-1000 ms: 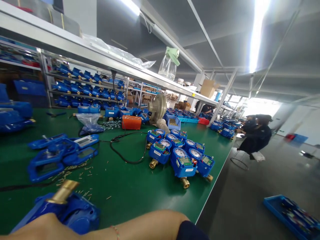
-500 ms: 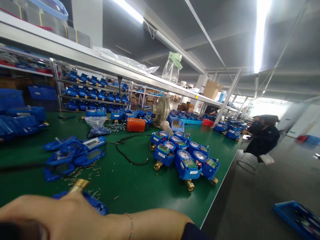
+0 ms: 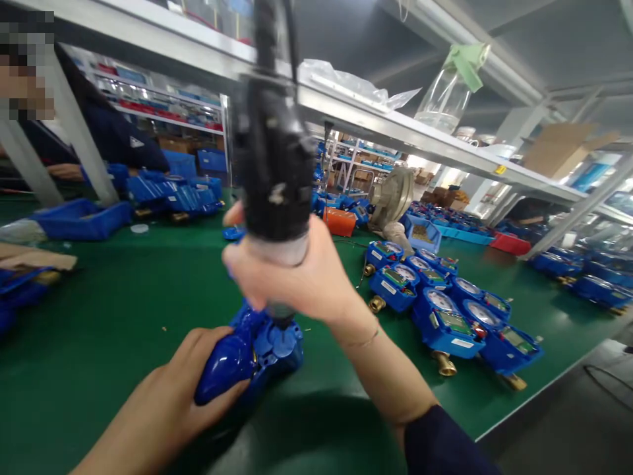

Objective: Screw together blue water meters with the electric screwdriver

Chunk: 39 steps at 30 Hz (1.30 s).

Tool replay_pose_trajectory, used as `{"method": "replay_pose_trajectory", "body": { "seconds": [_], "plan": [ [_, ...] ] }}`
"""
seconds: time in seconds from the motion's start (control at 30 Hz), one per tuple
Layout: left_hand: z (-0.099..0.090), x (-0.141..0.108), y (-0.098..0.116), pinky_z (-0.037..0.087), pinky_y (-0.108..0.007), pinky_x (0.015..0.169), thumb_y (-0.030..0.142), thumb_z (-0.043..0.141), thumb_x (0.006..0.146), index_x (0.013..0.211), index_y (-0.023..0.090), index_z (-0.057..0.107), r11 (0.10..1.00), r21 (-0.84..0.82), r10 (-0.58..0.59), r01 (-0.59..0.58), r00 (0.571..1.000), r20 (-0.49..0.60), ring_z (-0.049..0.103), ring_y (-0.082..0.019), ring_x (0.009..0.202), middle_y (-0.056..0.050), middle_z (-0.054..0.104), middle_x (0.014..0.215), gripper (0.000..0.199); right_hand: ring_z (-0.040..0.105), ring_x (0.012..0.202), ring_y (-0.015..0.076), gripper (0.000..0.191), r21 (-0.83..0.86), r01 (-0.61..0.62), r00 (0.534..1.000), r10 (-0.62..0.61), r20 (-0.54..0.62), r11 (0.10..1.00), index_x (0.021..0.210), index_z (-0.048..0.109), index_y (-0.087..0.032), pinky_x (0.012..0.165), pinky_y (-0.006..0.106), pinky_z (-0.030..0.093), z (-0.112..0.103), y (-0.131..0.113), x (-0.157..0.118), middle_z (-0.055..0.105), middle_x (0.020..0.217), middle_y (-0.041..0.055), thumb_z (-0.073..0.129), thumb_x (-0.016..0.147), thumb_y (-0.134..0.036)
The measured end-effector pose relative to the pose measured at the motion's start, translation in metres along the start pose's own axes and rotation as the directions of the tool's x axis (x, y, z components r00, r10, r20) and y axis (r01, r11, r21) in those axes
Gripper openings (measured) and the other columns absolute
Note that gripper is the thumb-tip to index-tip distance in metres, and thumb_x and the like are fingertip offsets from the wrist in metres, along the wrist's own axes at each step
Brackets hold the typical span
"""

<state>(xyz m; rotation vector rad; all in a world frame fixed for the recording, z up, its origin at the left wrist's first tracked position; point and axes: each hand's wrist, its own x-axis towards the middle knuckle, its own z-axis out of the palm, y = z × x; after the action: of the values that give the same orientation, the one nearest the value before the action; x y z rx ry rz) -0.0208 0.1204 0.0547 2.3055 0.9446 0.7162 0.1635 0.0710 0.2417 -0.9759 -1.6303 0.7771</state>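
Observation:
My left hand [image 3: 190, 382] is wrapped around a glossy blue water meter [image 3: 225, 369] lying on the green tabletop, its recessed underside facing up. Gripped upright in my right hand [image 3: 301, 280] is a black electric screwdriver [image 3: 277, 178], blurred by motion. The driver's tip points down into the open blue housing at the meter's right side. Whether it touches a screw there I cannot tell. To the right stand several blue meters [image 3: 448, 320] with their dials and circuit boards exposed and brass pipe ends sticking out.
A white shelf edge [image 3: 366, 109] crosses above the green bench [image 3: 123, 284]. A beige blower [image 3: 393, 194], an orange box [image 3: 339, 222] and a blue bin [image 3: 422, 234] stand at the back. Another person's dark sleeve [image 3: 123, 142] shows at the far left beyond a post.
The view has swung left. My right hand, earlier low by a brass fitting, now holds the screwdriver over the meter. My left hand on the meter has come into sight.

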Motion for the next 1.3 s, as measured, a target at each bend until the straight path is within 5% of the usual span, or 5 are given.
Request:
{"method": "replay_pose_trajectory", "body": {
  "seconds": [0.13,0.27,0.63,0.9,1.3],
  "plan": [
    [-0.004,0.005,0.001,0.053,-0.038,0.087,0.063,0.062,0.079,0.134,0.030,0.046,0.999,0.004,-0.033,0.033,0.993,0.117,0.067,-0.027,0.096,-0.006,0.056,0.130,0.066,0.050,0.044,0.0090,0.036,-0.206,-0.183,0.983,0.173,-0.063,0.961,0.111,0.044,-0.021,0.046,0.023,0.047,-0.056,0.043,0.003,0.053,0.063,-0.0071,0.058,0.089,-0.046],
    [-0.013,0.008,0.004,0.053,-0.037,0.089,0.060,0.063,0.080,0.139,0.034,0.042,0.998,-0.029,-0.045,0.049,0.991,0.122,0.064,-0.028,0.107,-0.005,0.056,0.134,0.068,0.060,0.052,0.0130,0.039,-0.629,-0.514,0.851,0.440,-0.286,0.583,0.111,0.043,-0.020,0.049,0.024,0.049,-0.096,0.106,-0.025,0.061,0.071,-0.0016,0.059,0.089,-0.047],
    [-0.010,0.018,0.038,0.047,-0.046,0.098,0.049,0.071,0.076,0.137,0.028,0.048,0.925,0.342,0.136,-0.166,0.985,0.110,0.055,-0.033,0.119,-0.013,0.053,0.132,0.069,0.065,0.096,0.0215,0.036,-0.851,-0.515,0.793,0.433,-0.428,0.103,0.121,0.056,-0.015,0.081,0.041,0.056,-0.103,0.189,-0.078,0.063,0.113,0.0093,0.061,0.093,-0.036],
    [0.049,0.006,0.090,0.029,-0.068,0.100,0.023,0.066,0.073,0.130,0.007,0.052,0.524,0.852,0.126,-0.028,0.991,-0.045,0.038,-0.052,0.131,-0.033,0.045,0.137,0.061,0.055,0.103,0.0282,0.030,-0.895,-0.442,0.879,0.223,-0.421,0.054,0.111,0.061,-0.015,0.078,0.039,0.053,-0.100,0.208,-0.085,0.059,0.113,0.0160,0.067,0.087,-0.034],
    [0.010,0.017,0.041,0.043,-0.055,0.094,0.037,0.068,0.063,0.130,0.013,0.053,0.790,0.614,0.071,-0.006,0.994,-0.082,0.050,-0.042,0.116,-0.023,0.048,0.127,0.072,0.043,0.121,0.0303,0.035,-0.955,-0.089,0.992,-0.062,-0.111,0.284,0.123,0.055,-0.021,0.100,0.048,0.033,-0.058,0.198,-0.086,0.051,0.130,0.0152,0.058,0.091,-0.034]
  ]
}}
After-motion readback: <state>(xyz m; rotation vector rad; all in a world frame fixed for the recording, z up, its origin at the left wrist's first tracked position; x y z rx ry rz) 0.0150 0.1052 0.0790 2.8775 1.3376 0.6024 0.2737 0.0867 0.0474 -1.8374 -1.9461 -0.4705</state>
